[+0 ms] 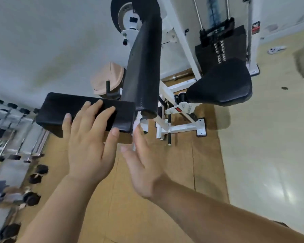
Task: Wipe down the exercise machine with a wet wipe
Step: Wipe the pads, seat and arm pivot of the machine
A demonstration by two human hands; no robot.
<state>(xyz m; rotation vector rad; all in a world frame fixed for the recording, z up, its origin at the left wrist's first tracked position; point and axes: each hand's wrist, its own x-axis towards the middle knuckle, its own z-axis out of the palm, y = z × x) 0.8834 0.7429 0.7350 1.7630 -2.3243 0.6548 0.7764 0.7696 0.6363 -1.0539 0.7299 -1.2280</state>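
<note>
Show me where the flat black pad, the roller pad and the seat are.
flat black pad (60,109): head view, bare top near its left end.
roller pad (142,71): head view, middle of its length.
seat (223,85): head view, centre of the cushion.

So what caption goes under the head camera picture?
Left hand rests on the black pad while the right hand presses a white wipe to its end.

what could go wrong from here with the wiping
1. The right hand is flat, and only a scrap of white, probably the wipe, shows at its fingertips; it could slip and drop.
2. The left hand steadies the black pad with straight fingers only; if that pad pivots, it may swing.
3. The open end of the roller pad sits just above the right fingertips, so they could knock it.
</note>
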